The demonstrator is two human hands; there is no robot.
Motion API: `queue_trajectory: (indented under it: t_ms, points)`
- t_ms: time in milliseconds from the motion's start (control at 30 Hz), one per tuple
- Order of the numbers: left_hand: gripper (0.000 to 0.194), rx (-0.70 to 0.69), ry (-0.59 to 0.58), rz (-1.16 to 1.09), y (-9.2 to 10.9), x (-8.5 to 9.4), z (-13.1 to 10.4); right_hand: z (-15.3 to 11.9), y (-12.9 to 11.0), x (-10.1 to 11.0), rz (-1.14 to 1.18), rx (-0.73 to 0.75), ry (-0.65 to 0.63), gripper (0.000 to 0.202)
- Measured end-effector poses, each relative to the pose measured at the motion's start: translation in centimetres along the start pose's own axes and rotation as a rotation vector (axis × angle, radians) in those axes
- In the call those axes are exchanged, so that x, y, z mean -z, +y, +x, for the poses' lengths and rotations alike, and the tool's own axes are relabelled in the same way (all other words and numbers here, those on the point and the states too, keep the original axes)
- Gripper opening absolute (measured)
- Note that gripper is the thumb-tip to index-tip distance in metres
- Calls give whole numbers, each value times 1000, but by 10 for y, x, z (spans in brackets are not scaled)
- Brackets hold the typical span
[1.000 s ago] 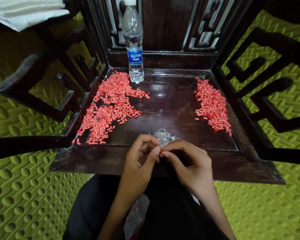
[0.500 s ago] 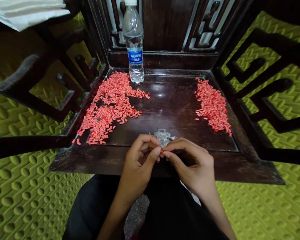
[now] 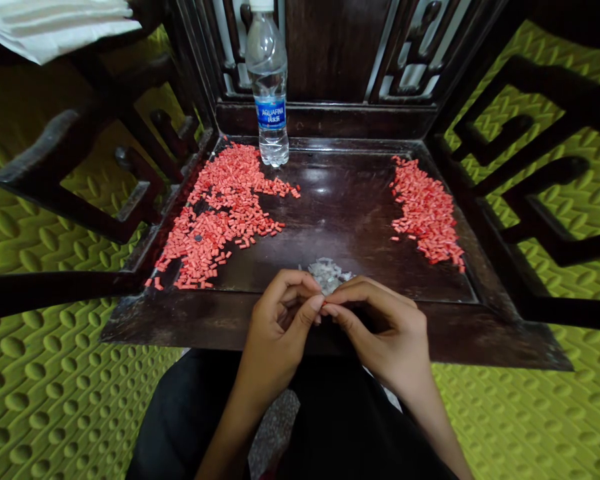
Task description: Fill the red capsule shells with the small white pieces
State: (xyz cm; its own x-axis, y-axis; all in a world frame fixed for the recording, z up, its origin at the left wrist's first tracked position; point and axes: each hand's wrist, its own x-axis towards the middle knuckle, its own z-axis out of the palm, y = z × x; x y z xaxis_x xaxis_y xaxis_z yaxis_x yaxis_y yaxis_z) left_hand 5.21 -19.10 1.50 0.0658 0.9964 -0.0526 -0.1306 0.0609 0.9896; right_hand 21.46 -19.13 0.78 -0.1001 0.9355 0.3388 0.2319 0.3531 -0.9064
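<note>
My left hand (image 3: 286,317) and my right hand (image 3: 383,320) meet at the front edge of a dark wooden seat, fingertips pinched together. Between them shows a sliver of a small red tubular piece (image 3: 325,303), mostly covered by thumbs and fingers. Just beyond the fingertips lies a small heap of clear whitish bits (image 3: 329,272). A wide spread of red tubular pieces (image 3: 230,213) covers the left side of the seat. On the right lies a smaller pile of similar red pieces (image 3: 425,213).
An Aquafina water bottle (image 3: 269,87) stands upright at the back left, touching the red spread. Carved dark wooden armrests (image 3: 130,187) flank the seat (image 3: 340,213). Folded white paper or cloth (image 3: 60,27) lies at the upper left. Yellow-green textured matting (image 3: 35,387) surrounds the seat.
My fingertips have shifted very slightly around the small red piece, and less of it shows now. The piles and bottle stay where they were.
</note>
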Motion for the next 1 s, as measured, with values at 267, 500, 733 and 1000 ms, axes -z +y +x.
queue_trajectory:
  t_ms: [267, 500, 733, 1000]
  points:
    - [16, 32, -25, 161, 1, 1, -6, 0, -5, 4, -28, -85, 52, 10]
    - [26, -57, 378, 1087, 37, 72, -13, 13, 26, 62, -454, -193, 354, 9]
    - [18, 46, 406, 1222, 36, 107, -15, 21, 47, 79, -733, -212, 436, 22]
    - [22, -1, 409, 1226, 21, 107, -9, 17, 29, 61, -558, 221, -195, 21]
